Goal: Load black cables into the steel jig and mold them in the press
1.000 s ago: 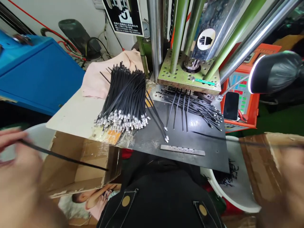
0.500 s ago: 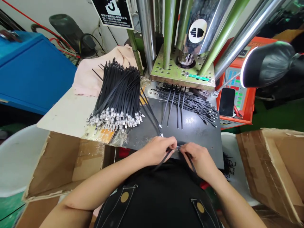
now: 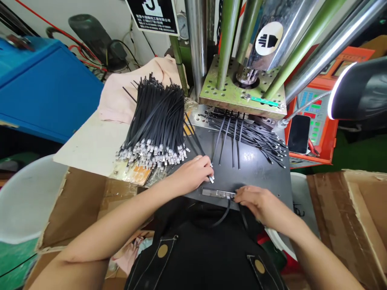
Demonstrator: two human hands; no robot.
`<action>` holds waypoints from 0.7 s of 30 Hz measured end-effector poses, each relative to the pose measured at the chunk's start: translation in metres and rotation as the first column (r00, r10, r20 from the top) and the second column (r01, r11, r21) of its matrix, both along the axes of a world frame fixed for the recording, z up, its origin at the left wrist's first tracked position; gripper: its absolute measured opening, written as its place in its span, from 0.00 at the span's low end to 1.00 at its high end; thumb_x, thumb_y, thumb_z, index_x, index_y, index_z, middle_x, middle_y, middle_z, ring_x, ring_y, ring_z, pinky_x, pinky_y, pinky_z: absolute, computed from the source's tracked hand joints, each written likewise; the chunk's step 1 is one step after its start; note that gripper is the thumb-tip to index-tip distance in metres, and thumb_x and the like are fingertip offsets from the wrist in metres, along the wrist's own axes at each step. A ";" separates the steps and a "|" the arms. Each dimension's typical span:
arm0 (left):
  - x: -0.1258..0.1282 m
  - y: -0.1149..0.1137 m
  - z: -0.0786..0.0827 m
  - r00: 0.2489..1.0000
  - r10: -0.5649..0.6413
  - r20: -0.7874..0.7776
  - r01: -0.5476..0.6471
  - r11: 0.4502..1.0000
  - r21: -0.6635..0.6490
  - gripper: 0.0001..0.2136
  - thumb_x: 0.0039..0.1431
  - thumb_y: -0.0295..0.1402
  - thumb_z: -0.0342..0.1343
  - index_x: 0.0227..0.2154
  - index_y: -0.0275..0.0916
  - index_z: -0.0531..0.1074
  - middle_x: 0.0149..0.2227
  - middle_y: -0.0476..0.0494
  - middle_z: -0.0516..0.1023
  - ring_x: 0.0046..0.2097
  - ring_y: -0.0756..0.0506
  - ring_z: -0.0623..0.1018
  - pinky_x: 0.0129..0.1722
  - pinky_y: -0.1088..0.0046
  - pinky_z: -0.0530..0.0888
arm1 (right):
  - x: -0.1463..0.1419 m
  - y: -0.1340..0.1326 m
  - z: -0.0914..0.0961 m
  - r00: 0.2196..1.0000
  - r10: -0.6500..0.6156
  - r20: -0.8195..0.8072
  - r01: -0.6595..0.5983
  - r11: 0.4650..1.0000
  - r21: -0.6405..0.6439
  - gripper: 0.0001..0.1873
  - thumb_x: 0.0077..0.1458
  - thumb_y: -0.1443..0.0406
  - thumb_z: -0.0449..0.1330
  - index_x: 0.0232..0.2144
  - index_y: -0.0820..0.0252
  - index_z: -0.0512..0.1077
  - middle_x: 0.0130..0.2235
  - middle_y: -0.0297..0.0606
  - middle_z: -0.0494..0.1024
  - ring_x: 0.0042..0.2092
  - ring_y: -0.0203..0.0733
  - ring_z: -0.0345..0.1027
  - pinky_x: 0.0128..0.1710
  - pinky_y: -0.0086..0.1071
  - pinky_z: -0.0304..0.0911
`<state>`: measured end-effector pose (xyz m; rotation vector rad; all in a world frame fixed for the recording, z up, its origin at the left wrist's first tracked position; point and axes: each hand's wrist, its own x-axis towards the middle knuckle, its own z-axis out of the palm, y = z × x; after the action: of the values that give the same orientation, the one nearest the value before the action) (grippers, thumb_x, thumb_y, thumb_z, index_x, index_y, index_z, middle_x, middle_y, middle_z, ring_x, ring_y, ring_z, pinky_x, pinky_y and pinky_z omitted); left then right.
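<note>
My left hand is closed, its fingertips pinching flat black strips with silvery ends just above the dark work surface. Below it, at the near edge, lies a narrow metal fixture. From that fixture a black strip curves down towards my apron. My right hand is closed at the fixture's right end, and another black strip hangs below its fingers. Its fingertips are partly hidden. To the left, a thick bundle of black strips has its silvery ends facing me.
More black strips lie under the green press plate, several pointing towards me. A lamp, a phone and an orange control box stand right. Cardboard boxes flank the dark table.
My left hand has moved up and left from the fixture to the loose strips and closed on their ends. My right hand stays by the fixture, now more exposed. The view has shifted slightly.
</note>
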<state>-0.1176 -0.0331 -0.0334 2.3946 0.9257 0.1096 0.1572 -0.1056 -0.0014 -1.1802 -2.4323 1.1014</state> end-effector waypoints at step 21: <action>-0.188 -0.112 0.050 0.794 0.578 -0.191 -0.441 0.762 0.475 0.12 0.64 0.33 0.51 0.47 0.47 0.73 0.32 0.51 0.78 0.30 0.48 0.77 0.27 0.76 0.70 | 0.025 0.002 0.004 0.721 -0.381 0.579 0.165 0.906 0.391 0.12 0.57 0.76 0.51 0.38 0.61 0.70 0.34 0.43 0.72 0.33 0.44 0.67 0.31 0.35 0.59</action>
<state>-0.3052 -0.1449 0.0169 2.4904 1.8889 0.1242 0.1818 -0.1033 0.0024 -1.9690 -2.5997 0.1895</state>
